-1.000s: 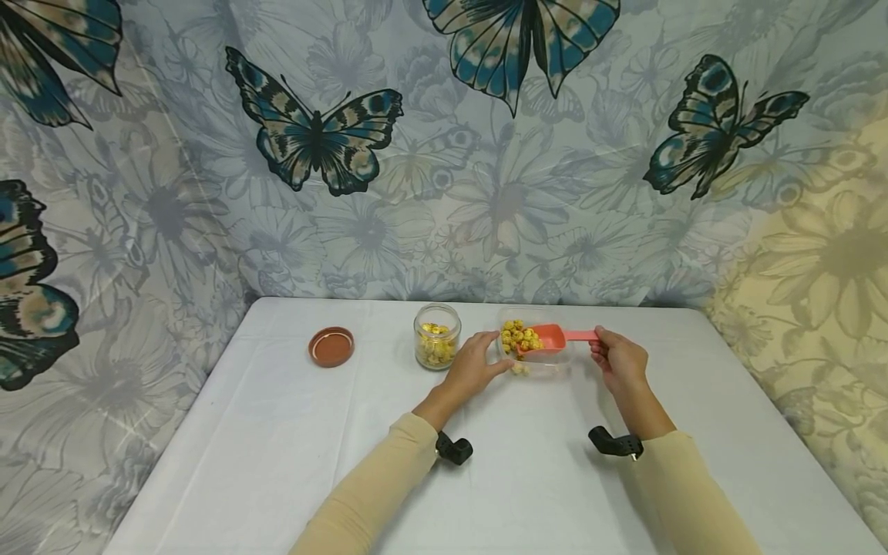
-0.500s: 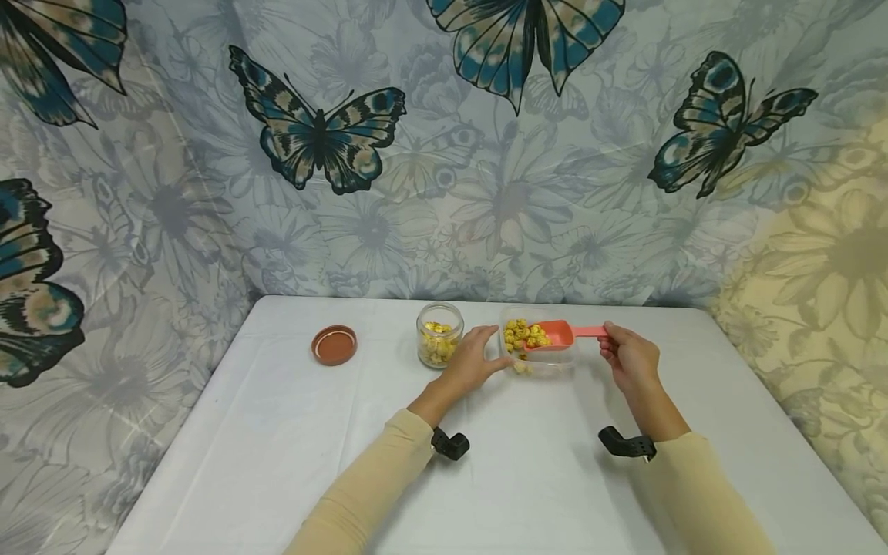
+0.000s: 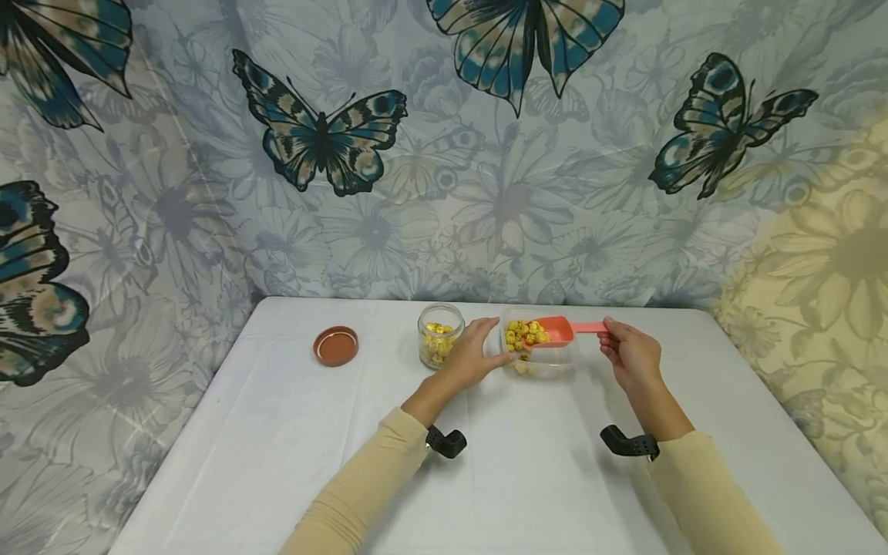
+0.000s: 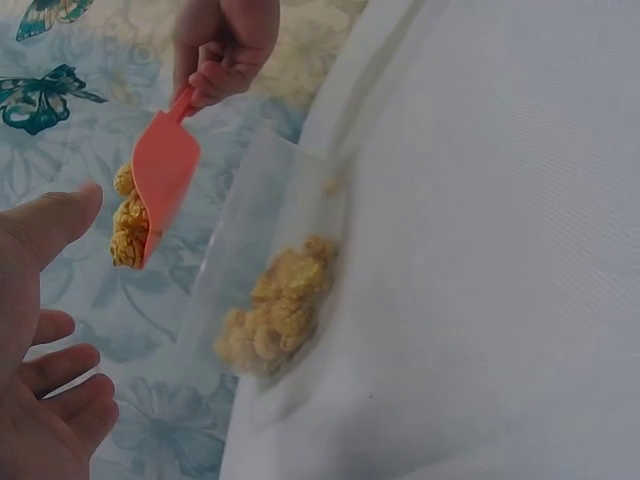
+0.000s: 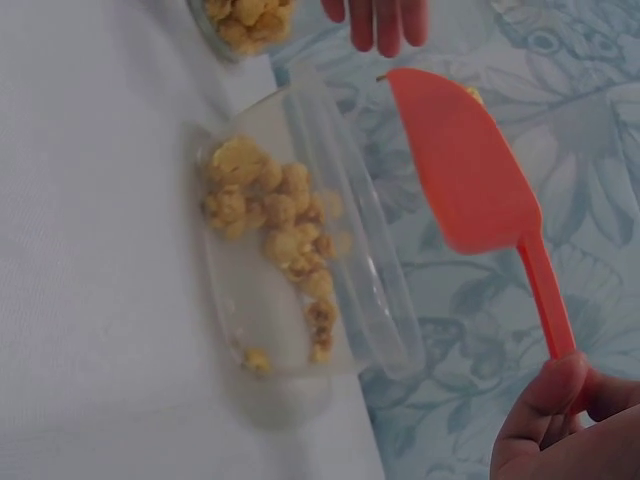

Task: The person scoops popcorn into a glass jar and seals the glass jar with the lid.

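My right hand [image 3: 630,356] pinches the end of the handle of an orange-red scoop [image 5: 465,165]. Pieces of caramel popcorn [image 4: 130,225] lie in the scoop, which is raised over a clear plastic container [image 5: 385,300]. More popcorn [image 5: 285,240] sits inside that container, seen through its wall. My left hand [image 3: 472,357] holds nothing; its thumb and fingers are spread beside the container's left side. Just left of that hand stands an uncapped glass jar [image 3: 428,351], partly filled with popcorn and partly covered by the hand in the head view.
A brown round lid [image 3: 336,346] lies on the white-covered table [image 3: 277,462], left of the jar. Behind the table's far edge hangs a butterfly-patterned cloth backdrop [image 3: 444,231].
The right hand and the scoop have moved slightly right and up, with popcorn in the scoop. My left hand has stayed nearly in place between jar and container.
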Action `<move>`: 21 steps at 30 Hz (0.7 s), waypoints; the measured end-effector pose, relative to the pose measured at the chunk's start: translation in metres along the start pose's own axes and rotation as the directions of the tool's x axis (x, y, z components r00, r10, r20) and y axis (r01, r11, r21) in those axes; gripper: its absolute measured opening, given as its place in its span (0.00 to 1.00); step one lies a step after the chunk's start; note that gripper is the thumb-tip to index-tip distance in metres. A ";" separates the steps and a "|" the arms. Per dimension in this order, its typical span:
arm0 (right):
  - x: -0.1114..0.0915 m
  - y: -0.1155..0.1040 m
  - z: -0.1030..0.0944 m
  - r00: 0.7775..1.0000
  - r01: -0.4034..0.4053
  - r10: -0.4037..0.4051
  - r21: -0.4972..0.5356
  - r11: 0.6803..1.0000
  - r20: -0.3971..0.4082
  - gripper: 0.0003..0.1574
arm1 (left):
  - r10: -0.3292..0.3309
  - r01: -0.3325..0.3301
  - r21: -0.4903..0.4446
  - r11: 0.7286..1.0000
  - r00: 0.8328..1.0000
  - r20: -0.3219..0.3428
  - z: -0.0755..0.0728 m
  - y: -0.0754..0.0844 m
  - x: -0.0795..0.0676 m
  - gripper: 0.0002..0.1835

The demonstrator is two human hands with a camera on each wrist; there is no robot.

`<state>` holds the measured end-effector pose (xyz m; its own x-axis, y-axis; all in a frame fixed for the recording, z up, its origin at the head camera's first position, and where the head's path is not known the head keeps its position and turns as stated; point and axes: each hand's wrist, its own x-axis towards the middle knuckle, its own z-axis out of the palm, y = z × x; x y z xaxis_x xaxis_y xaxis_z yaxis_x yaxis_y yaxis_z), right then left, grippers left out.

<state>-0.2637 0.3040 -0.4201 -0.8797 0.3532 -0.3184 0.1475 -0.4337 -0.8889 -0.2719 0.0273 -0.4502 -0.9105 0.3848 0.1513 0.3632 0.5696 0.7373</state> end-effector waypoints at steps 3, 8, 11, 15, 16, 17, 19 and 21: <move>0.000 -0.001 0.002 1.000 0.012 -0.012 -0.012 1.000 -0.001 0.08 | 0.026 -0.026 -0.010 1.000 1.000 -0.018 -0.005 0.003 0.001 0.39; 0.000 -0.004 0.006 1.000 0.013 -0.014 -0.018 1.000 -0.009 0.09 | 0.069 -0.070 -0.025 0.997 0.997 -0.031 -0.013 0.008 0.002 0.39; -0.001 -0.005 0.010 1.000 0.011 -0.011 -0.008 1.000 -0.008 0.09 | 0.079 -0.079 -0.015 0.997 0.997 -0.025 -0.017 0.012 0.001 0.40; -0.001 -0.005 0.014 1.000 0.019 -0.019 0.016 1.000 0.011 0.06 | 0.078 -0.078 0.000 0.997 0.996 -0.033 -0.019 0.016 -0.001 0.40; -0.002 -0.005 0.016 1.000 0.025 -0.025 0.020 0.999 0.016 0.07 | 0.077 -0.077 0.001 0.997 0.996 -0.037 -0.019 0.016 -0.001 0.40; -0.002 -0.005 0.017 0.999 0.028 -0.028 0.026 0.999 0.023 0.07 | 0.078 -0.078 0.005 0.997 0.996 -0.042 -0.020 0.017 -0.002 0.40; -0.001 -0.004 0.020 0.999 0.035 -0.037 0.041 0.999 0.040 0.09 | 0.083 -0.082 0.015 0.996 0.995 -0.055 -0.020 0.018 -0.002 0.40; -0.001 -0.004 0.022 0.998 0.041 -0.043 0.040 0.998 0.048 0.12 | 0.087 -0.086 0.023 0.996 0.994 -0.069 -0.021 0.019 -0.003 0.40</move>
<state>-0.2734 0.2868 -0.4090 -0.9060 0.3309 -0.2639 0.0933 -0.4520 -0.8871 -0.2666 0.0220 -0.4225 -0.8868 0.3822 0.2600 0.4445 0.5508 0.7064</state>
